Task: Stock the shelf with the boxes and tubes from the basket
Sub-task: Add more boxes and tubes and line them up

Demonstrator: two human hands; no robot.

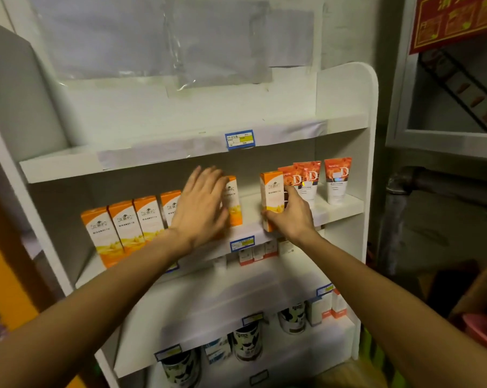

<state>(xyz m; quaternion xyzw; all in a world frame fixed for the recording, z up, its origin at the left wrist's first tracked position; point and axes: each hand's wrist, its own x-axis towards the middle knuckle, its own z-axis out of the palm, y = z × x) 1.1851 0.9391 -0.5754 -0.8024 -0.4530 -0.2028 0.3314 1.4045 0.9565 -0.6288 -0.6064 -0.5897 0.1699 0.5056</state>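
Note:
A row of upright orange-and-white boxes (124, 228) stands on the middle shelf (343, 210) of a white rack. My left hand (201, 205) lies flat, fingers spread, against the right end of that row, covering part of one box (233, 203). My right hand (289, 217) grips another orange-and-white box (271, 194) upright near the shelf's front edge, with a gap between it and the row. Three orange-and-white tubes (337, 180) stand cap-down to the right, behind that box. The basket is not clearly in view.
The top shelf (164, 152) holds only a blue price tag (239, 139). Lower shelves carry small boxes (257, 253) and several black-and-white tins (247, 343). A grey metal cabinet (443, 141) and pipe stand right; a cardboard box (471, 292) sits lower right.

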